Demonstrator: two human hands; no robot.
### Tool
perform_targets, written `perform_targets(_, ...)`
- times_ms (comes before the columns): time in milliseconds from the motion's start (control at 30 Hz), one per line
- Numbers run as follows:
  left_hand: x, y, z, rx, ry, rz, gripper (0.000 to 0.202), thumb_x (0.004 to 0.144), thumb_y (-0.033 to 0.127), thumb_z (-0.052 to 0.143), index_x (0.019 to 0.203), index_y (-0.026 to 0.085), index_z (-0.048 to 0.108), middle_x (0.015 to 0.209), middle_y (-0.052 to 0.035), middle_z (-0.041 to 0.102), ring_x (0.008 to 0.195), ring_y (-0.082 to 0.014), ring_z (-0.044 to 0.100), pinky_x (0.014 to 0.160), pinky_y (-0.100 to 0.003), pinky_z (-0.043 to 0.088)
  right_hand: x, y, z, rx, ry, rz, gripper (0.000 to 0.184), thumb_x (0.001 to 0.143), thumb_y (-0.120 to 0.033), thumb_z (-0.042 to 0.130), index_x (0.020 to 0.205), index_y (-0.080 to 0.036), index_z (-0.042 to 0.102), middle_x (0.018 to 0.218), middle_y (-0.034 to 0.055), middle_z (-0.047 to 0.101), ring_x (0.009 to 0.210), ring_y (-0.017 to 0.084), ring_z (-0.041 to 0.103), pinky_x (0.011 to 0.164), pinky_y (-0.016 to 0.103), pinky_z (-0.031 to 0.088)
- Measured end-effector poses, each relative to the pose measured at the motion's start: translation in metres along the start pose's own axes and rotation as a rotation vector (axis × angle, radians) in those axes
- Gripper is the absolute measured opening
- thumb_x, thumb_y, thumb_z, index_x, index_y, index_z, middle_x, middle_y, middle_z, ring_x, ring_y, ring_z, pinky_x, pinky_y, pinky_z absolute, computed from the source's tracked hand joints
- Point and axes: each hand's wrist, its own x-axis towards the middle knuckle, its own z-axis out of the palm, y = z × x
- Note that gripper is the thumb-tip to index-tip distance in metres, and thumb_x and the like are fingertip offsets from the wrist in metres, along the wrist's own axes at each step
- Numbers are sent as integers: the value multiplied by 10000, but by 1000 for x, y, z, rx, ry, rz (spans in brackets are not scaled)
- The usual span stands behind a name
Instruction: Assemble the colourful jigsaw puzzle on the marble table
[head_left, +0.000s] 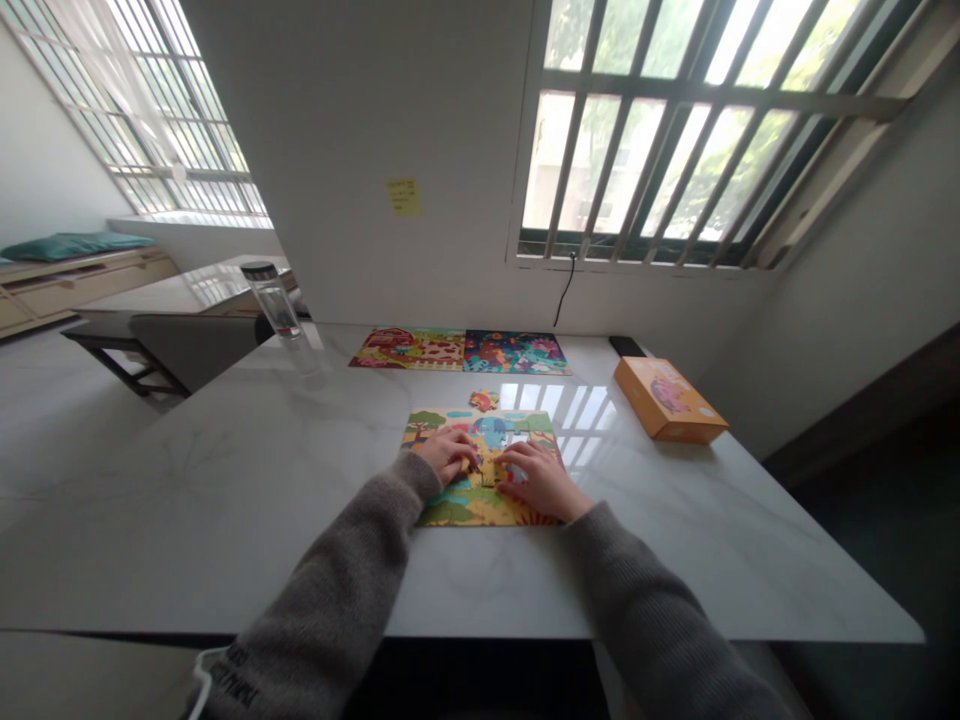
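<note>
A colourful jigsaw puzzle (480,505) lies flat on the white marble table (225,500) in front of me. My left hand (447,455) rests on its left-middle part, fingers curled and pressing down on the pieces. My right hand (541,478) lies on the right-middle part, fingers bent with their tips on a piece near the centre. Both hands almost meet over the puzzle's middle. A single loose puzzle piece (484,401) sits just beyond the puzzle's far edge. Grey sleeves cover both forearms.
Two finished puzzles (459,351) lie side by side at the table's far edge by the wall. An orange box (669,399) sits to the right. A clear water bottle (274,300) with a black cap stands far left. A black cable hangs from the window sill.
</note>
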Motion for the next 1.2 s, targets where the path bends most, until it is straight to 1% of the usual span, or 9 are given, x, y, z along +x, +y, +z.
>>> perform_targets(267,0,3,-1,14,-22,-20,340,799,12,568,886,246,799,1039,-39,677,1033,-227,580,1018,-378,425,1,2,2,-16,-2,-5,331,837,-348,788,1151,-269,720,1179,75,695,1090,259,602,988,416,468)
perform_targets(433,-1,6,-3,46,-45,-28,315,802,64,612,955,271,794,1093,-35,674,1088,-246,558,1035,-408,408,0,4,5,-13,-6,-2,316,848,-357,771,1151,-276,728,1187,72,687,1097,258,589,984,412,466)
perform_targets(633,-1,5,0,90,-71,-35,261,816,118,623,948,267,791,1119,-40,668,1109,-250,542,1049,-422,397,1,2,5,-8,-27,14,297,869,-369,746,1155,-289,737,1201,72,670,1120,257,566,1000,417,454)
perform_targets(800,0,9,-1,132,-67,-19,236,830,125,608,928,257,778,1088,-53,662,1067,-249,544,1040,-425,409,0,-1,-4,16,-73,12,293,904,-306,705,1195,-319,731,1206,69,655,1104,248,582,1013,433,457)
perform_targets(933,1,17,-2,196,-59,36,143,850,187,623,902,240,745,1037,-67,658,1004,-250,550,995,-419,432,0,0,-10,32,-90,-9,278,938,-225,640,1177,-325,743,1153,69,651,1060,229,600,1000,420,471)
perform_targets(1000,2,22,0,224,-59,53,105,870,241,623,898,232,724,1026,-69,655,985,-243,555,977,-402,443,1,0,-10,34,-89,-13,280,943,-215,628,1172,-325,747,1133,69,649,1045,224,601,992,414,477)
perform_targets(1067,2,25,4,224,-56,58,133,887,315,633,958,231,707,1085,-72,658,1026,-247,560,993,-401,441,1,1,-10,33,-93,-13,281,943,-218,629,1174,-326,747,1133,69,646,1044,224,598,992,414,477)
perform_targets(1133,2,26,8,197,-55,55,216,884,378,657,1042,234,688,1179,-70,655,1100,-260,551,1027,-414,428,1,1,-9,28,-97,-8,283,941,-217,633,1175,-327,746,1141,68,645,1055,227,593,997,416,474)
perform_targets(1200,2,27,11,174,-56,46,261,877,400,674,1082,238,676,1234,-64,652,1155,-271,537,1057,-428,410,0,1,-8,21,-96,-4,281,938,-218,636,1172,-330,747,1142,68,648,1063,230,591,1000,418,472)
